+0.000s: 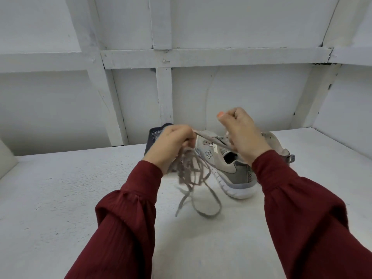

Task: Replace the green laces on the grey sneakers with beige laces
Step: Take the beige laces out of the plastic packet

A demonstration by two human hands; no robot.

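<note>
A grey sneaker (229, 168) with a white sole lies on the white table, its heel toward me. A second grey sneaker (281, 143) shows partly behind my right wrist. My left hand (173, 143) grips a bundle of beige-grey laces (193, 178), and their loops hang down to the table. One stretch of lace runs taut from my left hand to my right hand (241, 133), which holds it in curled fingers above the sneakers. No green lace is visible.
A dark blue mesh basket (156, 133) stands behind my left hand, against the white panelled wall (241, 93). The white table (60, 188) stretches to the left and toward me. A pale object (6, 158) sits at the far left edge.
</note>
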